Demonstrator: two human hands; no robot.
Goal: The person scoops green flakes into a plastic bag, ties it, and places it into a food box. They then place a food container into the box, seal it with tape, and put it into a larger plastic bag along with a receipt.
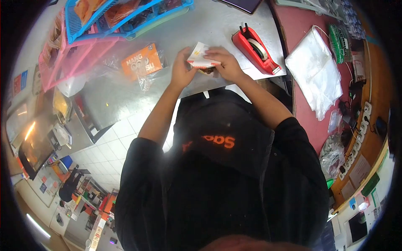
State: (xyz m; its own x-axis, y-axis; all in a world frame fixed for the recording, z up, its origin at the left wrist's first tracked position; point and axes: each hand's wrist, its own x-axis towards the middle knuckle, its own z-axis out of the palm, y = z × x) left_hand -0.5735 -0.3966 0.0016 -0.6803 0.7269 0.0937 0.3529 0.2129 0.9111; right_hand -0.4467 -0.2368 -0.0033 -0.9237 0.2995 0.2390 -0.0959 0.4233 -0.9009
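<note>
Over the metal table's near edge, both hands hold a small white folded paper piece with red and yellow print (201,54). My left hand (182,71) grips its left side, fingers closed along the edge. On the other side, my right hand (225,62) has its fingers bent over the top and right of the paper. Something brownish (206,71) shows just below it; I cannot make out what it is. A red tape dispenser (255,50) with a tape roll stands right of my right hand. Left of my left hand lies an orange printed pack (142,61) with clear plastic beside it.
Blue basket trays (138,28) with packets and a pink basket (75,62) stand at the upper left. White plastic bags (314,69) and a green pack (338,44) lie on the reddish surface (303,129) at right. Another person (70,184) stands far off at lower left.
</note>
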